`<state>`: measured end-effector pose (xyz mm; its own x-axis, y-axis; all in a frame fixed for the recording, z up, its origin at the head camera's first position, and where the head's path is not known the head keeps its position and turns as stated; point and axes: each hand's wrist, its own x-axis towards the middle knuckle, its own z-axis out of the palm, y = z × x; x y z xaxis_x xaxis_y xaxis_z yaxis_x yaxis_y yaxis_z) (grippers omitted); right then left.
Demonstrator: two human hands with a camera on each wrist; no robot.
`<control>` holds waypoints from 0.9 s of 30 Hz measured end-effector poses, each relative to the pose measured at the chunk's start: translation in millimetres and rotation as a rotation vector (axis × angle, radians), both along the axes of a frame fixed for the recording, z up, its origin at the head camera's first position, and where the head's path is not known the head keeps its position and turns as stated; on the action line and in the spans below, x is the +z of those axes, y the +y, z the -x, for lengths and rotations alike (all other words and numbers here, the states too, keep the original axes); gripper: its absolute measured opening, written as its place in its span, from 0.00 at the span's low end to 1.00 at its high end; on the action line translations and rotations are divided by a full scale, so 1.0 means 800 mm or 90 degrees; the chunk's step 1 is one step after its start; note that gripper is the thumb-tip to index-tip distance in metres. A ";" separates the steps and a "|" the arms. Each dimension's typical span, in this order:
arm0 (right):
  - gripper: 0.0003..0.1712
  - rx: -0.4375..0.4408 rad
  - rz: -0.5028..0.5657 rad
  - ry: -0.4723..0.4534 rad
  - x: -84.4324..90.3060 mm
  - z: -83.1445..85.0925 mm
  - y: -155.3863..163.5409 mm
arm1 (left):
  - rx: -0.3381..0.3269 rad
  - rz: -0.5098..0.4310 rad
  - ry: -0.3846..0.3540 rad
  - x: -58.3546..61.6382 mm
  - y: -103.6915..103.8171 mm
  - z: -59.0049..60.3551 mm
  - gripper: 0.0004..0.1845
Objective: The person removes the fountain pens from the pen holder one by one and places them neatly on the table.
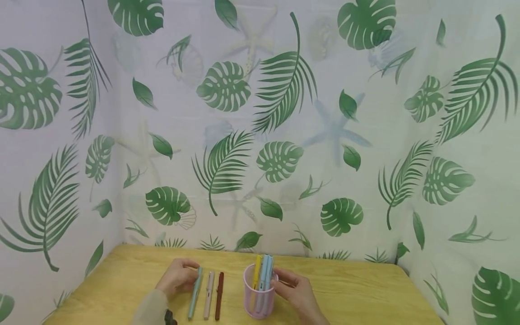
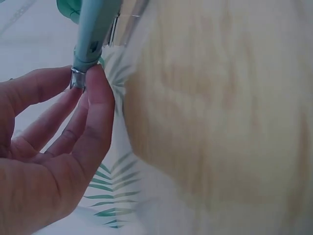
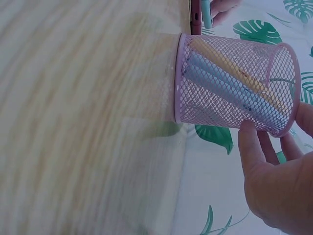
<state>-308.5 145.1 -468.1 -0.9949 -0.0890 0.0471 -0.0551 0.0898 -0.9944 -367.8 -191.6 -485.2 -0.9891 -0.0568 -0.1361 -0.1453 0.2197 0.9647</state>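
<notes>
Three pens lie side by side on the wooden table (image 1: 357, 289): a teal pen (image 1: 195, 293), a beige pen (image 1: 209, 295) and a dark red pen (image 1: 220, 295). My left hand (image 1: 188, 272) pinches the far end of the teal pen (image 2: 93, 34) between thumb and fingertips (image 2: 98, 85). To the right stands a pink mesh cup (image 1: 258, 300) holding a yellow pen (image 1: 257, 271) and blue pens (image 1: 266, 273). My right hand (image 1: 286, 283) holds the cup's right side. In the right wrist view the thumb (image 3: 252, 147) lies on the mesh cup (image 3: 230, 83) near its rim.
A white curtain with green leaf prints (image 1: 280, 135) closes in the table at the back and on both sides. Bare wood lies to the right of the cup and to the left of my left hand. A sleeve (image 1: 148, 309) covers my left forearm.
</notes>
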 end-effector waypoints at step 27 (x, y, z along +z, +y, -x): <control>0.27 -0.012 0.019 0.019 0.001 -0.004 -0.003 | 0.023 0.108 -0.059 -0.001 0.012 0.013 0.15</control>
<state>-305.5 142.7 -466.9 -0.9945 -0.0684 0.0788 -0.0830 0.0619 -0.9946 -378.5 -182.3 -485.6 -0.9698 -0.1217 -0.2115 -0.2421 0.3708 0.8966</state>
